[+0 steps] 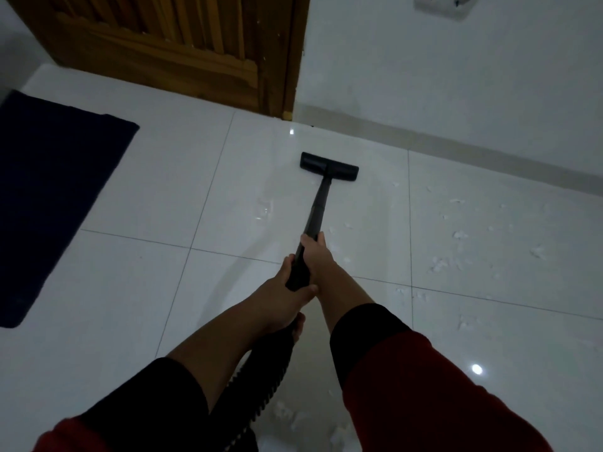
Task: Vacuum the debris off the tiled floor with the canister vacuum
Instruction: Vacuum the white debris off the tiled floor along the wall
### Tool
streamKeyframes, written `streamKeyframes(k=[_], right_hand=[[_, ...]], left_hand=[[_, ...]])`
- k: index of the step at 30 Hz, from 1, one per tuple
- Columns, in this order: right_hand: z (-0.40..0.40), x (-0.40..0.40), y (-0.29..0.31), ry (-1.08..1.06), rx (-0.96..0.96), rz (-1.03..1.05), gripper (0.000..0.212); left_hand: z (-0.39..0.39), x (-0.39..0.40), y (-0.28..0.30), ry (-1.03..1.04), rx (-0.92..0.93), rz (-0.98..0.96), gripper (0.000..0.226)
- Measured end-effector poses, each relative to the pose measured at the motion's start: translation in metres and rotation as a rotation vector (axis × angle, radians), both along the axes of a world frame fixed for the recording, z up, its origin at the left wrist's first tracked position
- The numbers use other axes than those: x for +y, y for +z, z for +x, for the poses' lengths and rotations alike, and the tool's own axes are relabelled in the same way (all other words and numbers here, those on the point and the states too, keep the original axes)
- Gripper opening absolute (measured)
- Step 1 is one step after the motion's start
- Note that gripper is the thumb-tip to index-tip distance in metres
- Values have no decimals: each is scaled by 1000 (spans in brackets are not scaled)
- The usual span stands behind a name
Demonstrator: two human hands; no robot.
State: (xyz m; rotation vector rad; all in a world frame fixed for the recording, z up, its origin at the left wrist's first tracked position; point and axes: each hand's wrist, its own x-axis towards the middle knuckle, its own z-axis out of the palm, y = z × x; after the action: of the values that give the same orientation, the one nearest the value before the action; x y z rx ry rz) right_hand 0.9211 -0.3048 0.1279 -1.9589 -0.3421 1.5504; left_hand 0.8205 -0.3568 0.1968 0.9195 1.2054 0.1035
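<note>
A black vacuum wand (318, 208) runs from my hands down to a flat black floor nozzle (329, 166) resting on the glossy white tiled floor (146, 272). My right hand (315, 256) grips the wand higher up; my left hand (288, 288) grips its lower handle end just behind. A ribbed black hose (261, 386) trails back between my arms. White scraps of debris (456, 236) lie scattered right of the nozzle, and more debris (293, 415) lies close to me. The canister is out of sight.
A dark blue mat (49, 197) lies on the floor at the left. A wooden door (169, 44) stands at the back, with a white wall (456, 76) and pale skirting (456, 151) to its right. A wall socket (447, 3) sits at the top.
</note>
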Motion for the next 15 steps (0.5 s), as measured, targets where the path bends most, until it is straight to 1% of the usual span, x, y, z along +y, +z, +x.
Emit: streamKeyframes(k=[4, 7, 15], right_hand=[[6, -43, 19, 17, 60, -8, 52], [11, -71, 36, 25, 122, -17, 53], [11, -109, 39, 29, 147, -45, 53]], left_hand=[[8, -43, 6, -35, 61, 79, 67], [17, -72, 13, -17, 66, 86, 70], [21, -108, 16, 8, 96, 28, 69]])
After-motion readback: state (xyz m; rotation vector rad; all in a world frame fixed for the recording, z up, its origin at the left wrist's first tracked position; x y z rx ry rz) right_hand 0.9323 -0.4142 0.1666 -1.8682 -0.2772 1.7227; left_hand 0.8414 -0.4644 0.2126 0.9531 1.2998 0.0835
